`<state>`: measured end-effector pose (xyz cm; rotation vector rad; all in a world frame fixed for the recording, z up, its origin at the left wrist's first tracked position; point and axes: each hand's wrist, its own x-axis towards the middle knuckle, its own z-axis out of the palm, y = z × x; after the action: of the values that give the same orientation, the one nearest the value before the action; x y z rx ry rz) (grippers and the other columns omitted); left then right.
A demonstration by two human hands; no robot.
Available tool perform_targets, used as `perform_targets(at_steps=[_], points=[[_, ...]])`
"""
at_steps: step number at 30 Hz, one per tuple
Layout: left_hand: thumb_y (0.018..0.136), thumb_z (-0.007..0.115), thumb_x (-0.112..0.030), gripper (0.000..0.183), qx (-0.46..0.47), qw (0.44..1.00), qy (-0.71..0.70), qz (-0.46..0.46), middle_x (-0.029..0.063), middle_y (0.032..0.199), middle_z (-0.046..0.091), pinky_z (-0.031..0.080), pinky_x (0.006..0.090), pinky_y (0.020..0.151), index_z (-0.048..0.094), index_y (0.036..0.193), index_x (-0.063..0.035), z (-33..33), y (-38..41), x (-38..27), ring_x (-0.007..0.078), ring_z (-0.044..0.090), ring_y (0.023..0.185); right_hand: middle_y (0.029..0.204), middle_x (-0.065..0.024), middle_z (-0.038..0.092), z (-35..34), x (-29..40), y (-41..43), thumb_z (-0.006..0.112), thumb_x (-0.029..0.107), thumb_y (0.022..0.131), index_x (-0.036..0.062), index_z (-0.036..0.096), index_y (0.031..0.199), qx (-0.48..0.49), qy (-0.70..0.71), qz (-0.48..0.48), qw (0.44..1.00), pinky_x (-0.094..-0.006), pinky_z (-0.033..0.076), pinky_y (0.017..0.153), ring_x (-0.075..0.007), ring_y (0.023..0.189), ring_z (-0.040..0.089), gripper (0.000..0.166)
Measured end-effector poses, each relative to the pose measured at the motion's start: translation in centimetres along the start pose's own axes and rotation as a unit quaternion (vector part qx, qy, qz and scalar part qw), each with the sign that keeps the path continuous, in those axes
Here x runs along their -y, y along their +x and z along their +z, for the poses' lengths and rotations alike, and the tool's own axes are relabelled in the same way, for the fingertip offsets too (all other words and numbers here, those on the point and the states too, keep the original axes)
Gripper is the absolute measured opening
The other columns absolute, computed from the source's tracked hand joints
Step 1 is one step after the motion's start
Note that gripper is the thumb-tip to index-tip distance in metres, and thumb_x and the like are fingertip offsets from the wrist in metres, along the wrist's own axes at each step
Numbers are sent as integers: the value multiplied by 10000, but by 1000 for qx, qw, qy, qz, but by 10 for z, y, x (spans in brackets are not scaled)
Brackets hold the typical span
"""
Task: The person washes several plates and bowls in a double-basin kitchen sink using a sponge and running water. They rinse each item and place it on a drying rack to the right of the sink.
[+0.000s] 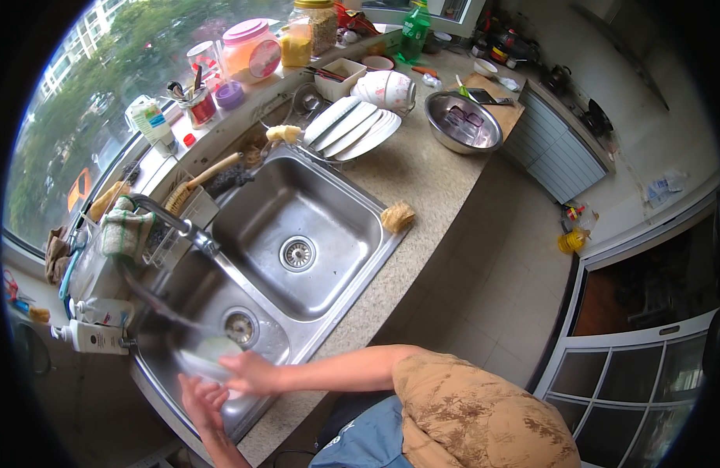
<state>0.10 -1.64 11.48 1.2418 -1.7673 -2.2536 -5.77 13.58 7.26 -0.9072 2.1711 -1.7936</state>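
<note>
Over the left sink basin (178,292), my right hand (251,374) grips a white dish (210,357), a bowl or plate, tilted and blurred by motion. My left hand (203,401) is just below it with fingers apart, palm towards the dish. Whether its fingertips touch the dish is hard to tell. A bent metal faucet (199,237) stands on the divider between the basins. From its far end a grey hose (146,298) curves down towards the dish. The drain (240,326) of this basin lies just beyond the dish.
White plates (351,128) stand in a rack beyond the right basin (342,234), near stacked bowls (386,90). A steel bowl (464,121) sits near the counter edge. A scrubbing sponge (398,216) rests at the basin's corner. Pump bottles (96,336) stand left. A brush (199,178) leans behind.
</note>
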Motion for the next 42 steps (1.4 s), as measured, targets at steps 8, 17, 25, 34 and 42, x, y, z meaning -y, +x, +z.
perform_targets(at_steps=[8,17,25,34,42], points=[[849,503,-256,235,-40,997,-46,41,65,655,582,509,268,488,541,934,-40,-13,3,19,201,606,579,861,-118,610,-69,-2,-12,639,118,712,-40,549,935,-84,256,162,949,-304,489,673,-185,784,597,288],[785,566,-203,202,-25,997,-66,-35,87,685,577,515,298,528,541,895,-35,-33,24,54,226,602,613,943,-134,606,-223,49,-5,622,39,755,-40,513,1055,-187,417,165,874,-296,526,732,-193,815,608,329],[812,538,-183,164,-24,995,-75,-61,94,699,573,528,300,525,530,896,-43,-31,37,73,208,610,607,1010,-125,585,-368,19,84,616,29,751,-31,521,1057,-433,309,-2,847,-333,463,834,-220,903,575,326],[809,531,-174,159,-75,994,-68,-50,97,712,573,525,301,544,533,899,-43,-36,23,85,213,604,608,928,-194,598,-429,-49,192,660,-34,632,-104,544,889,-690,121,78,709,-354,522,698,-263,780,620,291],[795,559,-159,129,-114,988,-96,-50,54,676,580,500,246,508,568,853,-44,-28,1,81,158,582,576,1055,-250,552,-430,-83,224,655,-13,646,-147,476,1018,-679,95,199,700,-336,493,783,-299,917,588,435]])
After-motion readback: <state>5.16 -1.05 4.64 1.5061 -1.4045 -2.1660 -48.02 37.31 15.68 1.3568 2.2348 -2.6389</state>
